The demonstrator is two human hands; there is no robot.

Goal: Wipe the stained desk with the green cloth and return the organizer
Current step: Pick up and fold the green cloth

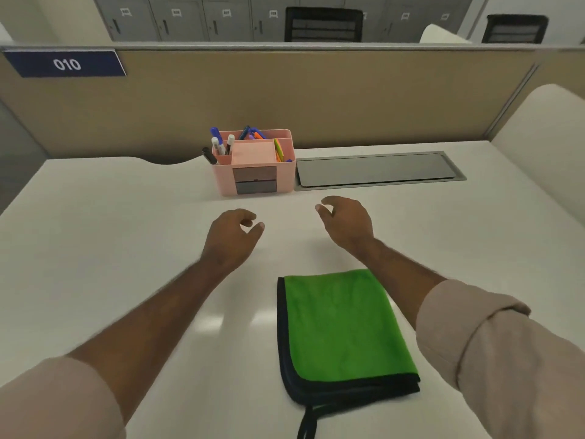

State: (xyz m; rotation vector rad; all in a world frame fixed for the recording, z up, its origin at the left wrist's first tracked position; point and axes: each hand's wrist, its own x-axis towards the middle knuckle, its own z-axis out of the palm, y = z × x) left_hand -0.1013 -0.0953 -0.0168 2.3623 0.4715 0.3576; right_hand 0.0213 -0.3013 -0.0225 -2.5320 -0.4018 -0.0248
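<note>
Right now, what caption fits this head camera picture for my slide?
Both empty hands, left hand and right hand, reach toward the pink organizer; folded green cloth waits.

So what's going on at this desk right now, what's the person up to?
A person is at a white desk with both arms stretched forward. The left hand and right hand are open and empty, a little short of the pink organizer full of pens at the back by the partition. The folded green cloth lies untouched on the desk, partly under the right forearm. No wiping is under way.
</note>
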